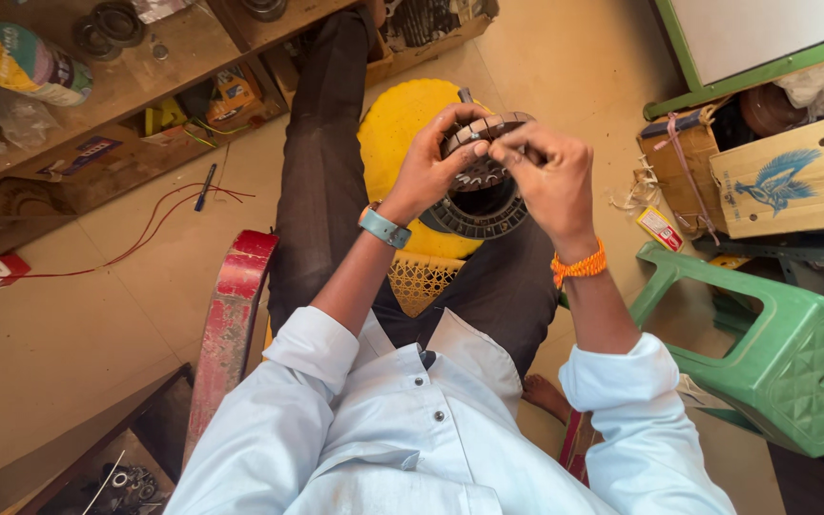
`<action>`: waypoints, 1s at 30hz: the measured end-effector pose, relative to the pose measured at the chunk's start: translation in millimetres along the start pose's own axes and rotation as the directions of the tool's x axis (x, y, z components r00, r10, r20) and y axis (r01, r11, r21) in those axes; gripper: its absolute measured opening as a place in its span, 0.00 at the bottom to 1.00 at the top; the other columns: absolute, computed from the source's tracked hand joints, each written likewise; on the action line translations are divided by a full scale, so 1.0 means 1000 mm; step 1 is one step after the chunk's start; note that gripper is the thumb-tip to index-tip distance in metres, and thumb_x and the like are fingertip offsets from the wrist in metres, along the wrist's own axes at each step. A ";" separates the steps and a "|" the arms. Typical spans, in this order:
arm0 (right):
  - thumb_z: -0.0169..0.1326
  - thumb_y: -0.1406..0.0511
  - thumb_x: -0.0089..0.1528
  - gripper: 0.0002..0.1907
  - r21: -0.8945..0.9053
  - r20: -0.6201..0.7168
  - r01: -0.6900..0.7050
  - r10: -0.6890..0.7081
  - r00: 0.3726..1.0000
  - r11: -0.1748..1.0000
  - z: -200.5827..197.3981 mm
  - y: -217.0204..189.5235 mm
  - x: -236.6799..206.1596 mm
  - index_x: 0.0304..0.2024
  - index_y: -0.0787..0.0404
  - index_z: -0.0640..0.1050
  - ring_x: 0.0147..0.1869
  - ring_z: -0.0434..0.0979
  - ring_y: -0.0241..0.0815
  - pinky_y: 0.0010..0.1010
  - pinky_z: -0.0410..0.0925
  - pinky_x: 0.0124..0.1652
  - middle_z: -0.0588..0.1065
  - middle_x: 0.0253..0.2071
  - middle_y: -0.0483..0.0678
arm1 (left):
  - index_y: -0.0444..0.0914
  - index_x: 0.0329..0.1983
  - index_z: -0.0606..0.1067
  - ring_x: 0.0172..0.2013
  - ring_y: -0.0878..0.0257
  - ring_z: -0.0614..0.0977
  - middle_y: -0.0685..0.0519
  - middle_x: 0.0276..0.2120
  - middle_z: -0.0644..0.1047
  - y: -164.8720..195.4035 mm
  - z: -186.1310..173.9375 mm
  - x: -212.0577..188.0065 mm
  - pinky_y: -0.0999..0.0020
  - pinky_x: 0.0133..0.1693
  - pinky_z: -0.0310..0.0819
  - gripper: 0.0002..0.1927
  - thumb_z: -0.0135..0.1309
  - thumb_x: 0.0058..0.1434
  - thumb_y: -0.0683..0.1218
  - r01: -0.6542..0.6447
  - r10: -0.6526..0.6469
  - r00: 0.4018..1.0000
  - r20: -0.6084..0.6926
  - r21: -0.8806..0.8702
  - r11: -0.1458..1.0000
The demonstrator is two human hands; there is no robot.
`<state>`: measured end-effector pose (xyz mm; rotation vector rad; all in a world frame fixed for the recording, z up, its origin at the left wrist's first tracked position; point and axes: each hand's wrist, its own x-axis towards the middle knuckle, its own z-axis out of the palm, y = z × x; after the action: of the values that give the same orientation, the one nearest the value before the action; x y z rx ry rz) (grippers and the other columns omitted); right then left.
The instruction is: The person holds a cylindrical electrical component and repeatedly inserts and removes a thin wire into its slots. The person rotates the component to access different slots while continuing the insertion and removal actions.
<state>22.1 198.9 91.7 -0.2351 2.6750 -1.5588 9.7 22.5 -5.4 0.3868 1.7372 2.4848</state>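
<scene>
— Slotted stator core (pixel 482 172): we hold it up over our lap, ring tilted toward us, left hand (pixel 428 167) gripping its left rim.
— Right hand (pixel 547 172) pinches its top edge; beyond lies the yellow stool (pixel 391 129).

Bright, even daylight, soft shadows, sharp centre, wide-angle bending toward the edges, no glare.

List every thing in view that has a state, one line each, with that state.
Left hands: gripping the ring's near-left rim.
Right hands: fingertips pinched on the ring's upper edge.
Slotted metal ring: held up, tilted, above the lap.
Yellow stool: upright under the legs.
Green plastic stool: lying tipped on its side.
Cardboard box with blue bird: closed.
Pen: lying on the floor.
</scene>
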 end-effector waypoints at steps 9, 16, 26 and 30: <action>0.64 0.72 0.65 0.03 0.356 -0.045 -0.016 0.035 0.998 0.934 -0.006 0.024 -0.018 0.36 0.66 0.82 0.31 0.59 0.22 0.20 0.53 0.32 0.71 0.29 0.34 | 0.35 0.58 0.73 0.54 0.63 0.78 0.52 0.52 0.77 0.000 0.001 -0.002 0.67 0.59 0.72 0.18 0.59 0.69 0.46 -0.043 0.046 0.999 -0.025 0.107 0.993; 0.64 0.70 0.64 0.04 0.212 0.009 -0.097 0.097 0.995 0.972 -0.009 0.020 -0.022 0.35 0.65 0.82 0.29 0.59 0.22 0.20 0.53 0.30 0.70 0.26 0.34 | 0.35 0.58 0.72 0.55 0.62 0.77 0.52 0.51 0.76 0.004 0.000 -0.002 0.66 0.60 0.71 0.17 0.59 0.70 0.47 -0.045 0.047 0.999 -0.013 0.092 0.995; 0.60 0.67 0.66 0.06 0.062 0.073 -0.175 0.170 0.983 0.983 -0.008 0.054 -0.077 0.37 0.66 0.81 0.35 0.69 0.27 0.22 0.64 0.37 0.75 0.30 0.40 | 0.37 0.53 0.72 0.47 0.62 0.80 0.53 0.44 0.77 0.014 0.024 -0.001 0.66 0.53 0.76 0.22 0.67 0.57 0.44 0.011 0.050 0.977 -0.206 0.285 0.958; 0.56 0.66 0.71 0.09 0.090 0.050 -0.138 0.133 0.990 0.986 -0.029 0.055 -0.080 0.39 0.66 0.81 0.44 0.75 0.29 0.22 0.68 0.48 0.79 0.36 0.42 | 0.37 0.52 0.72 0.48 0.55 0.78 0.50 0.44 0.77 0.016 0.030 -0.004 0.61 0.52 0.73 0.24 0.69 0.55 0.40 -0.112 0.252 0.943 -0.215 0.511 0.852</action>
<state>92.1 262.1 54.5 -0.0806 2.5192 -1.6127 22.3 43.3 18.1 0.2545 2.5764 2.2624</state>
